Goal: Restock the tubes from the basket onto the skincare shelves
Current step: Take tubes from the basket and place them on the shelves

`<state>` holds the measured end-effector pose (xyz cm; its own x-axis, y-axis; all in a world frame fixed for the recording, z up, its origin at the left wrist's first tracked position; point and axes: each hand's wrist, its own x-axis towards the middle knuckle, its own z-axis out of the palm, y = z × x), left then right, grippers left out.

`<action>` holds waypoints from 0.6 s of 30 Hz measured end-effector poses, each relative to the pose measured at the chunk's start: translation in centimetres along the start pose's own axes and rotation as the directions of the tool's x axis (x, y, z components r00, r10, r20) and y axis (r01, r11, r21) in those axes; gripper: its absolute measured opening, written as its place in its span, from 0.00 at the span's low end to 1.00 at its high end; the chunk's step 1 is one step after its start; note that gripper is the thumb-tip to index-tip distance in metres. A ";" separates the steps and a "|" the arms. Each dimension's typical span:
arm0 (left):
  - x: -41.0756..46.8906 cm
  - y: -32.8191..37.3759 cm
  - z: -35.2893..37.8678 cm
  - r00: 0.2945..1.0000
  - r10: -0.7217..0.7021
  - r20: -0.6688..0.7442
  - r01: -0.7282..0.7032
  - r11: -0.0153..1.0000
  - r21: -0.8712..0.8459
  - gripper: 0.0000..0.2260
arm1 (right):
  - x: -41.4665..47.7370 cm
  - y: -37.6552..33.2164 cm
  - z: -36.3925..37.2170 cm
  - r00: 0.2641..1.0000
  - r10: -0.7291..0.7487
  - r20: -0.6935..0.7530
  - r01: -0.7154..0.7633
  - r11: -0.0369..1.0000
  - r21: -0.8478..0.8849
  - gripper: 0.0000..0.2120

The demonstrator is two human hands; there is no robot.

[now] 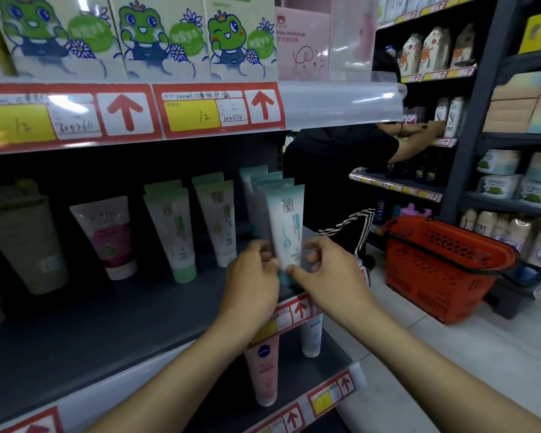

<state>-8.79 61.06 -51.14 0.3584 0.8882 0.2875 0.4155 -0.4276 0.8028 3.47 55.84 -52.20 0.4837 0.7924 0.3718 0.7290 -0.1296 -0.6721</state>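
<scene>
Teal tube (pixel 286 226) upright, pinched between left hand (pixel 252 276) and right hand (pixel 331 276).

Tube (pixel 287 226) at the shelf's (pixel 107 323) right end, before a row of tubes (pixel 263 189), basket (pixel 444 267) on the floor, probably farther right.

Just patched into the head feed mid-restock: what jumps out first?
Both hands, left hand and right hand, pinch the base of a white-and-teal tube at the right end of the middle shelf. A red basket sits on the floor at right. Frog-printed boxes fill the shelf above.
</scene>
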 end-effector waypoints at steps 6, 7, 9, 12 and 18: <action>-5.9 -0.1 -1.7 0.944 0.329 0.006 -0.274 0.777 0.567 0.26 | -6.4 0.3 -3.6 0.995 -0.089 -0.036 0.067 0.915 -0.397 0.31; -6.9 0.0 -1.5 0.938 0.344 0.044 -0.302 0.749 0.590 0.27 | -7.7 0.5 -4.3 0.996 -0.084 -0.021 0.067 0.896 -0.438 0.31; -8.8 0.2 -0.8 0.920 0.378 0.107 -0.359 0.698 0.620 0.27 | -10.4 0.9 -5.4 0.999 -0.046 0.009 0.044 0.870 -0.491 0.31; -12.1 0.2 1.3 0.881 0.429 0.199 -0.458 0.667 0.588 0.27 | -15.2 2.3 -6.6 0.999 0.047 0.011 -0.034 0.853 -0.520 0.32; -20.4 -2.9 9.1 0.749 0.428 0.506 -0.656 0.582 0.480 0.29 | -26.4 9.0 -7.0 0.980 0.198 -0.022 -0.168 0.764 -0.623 0.32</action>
<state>-9.67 42.65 -64.12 0.8690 0.3976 0.2945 0.4082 -0.9125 0.0274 0.66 29.56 -63.61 0.6291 0.7377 0.2452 0.7771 -0.6040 -0.1767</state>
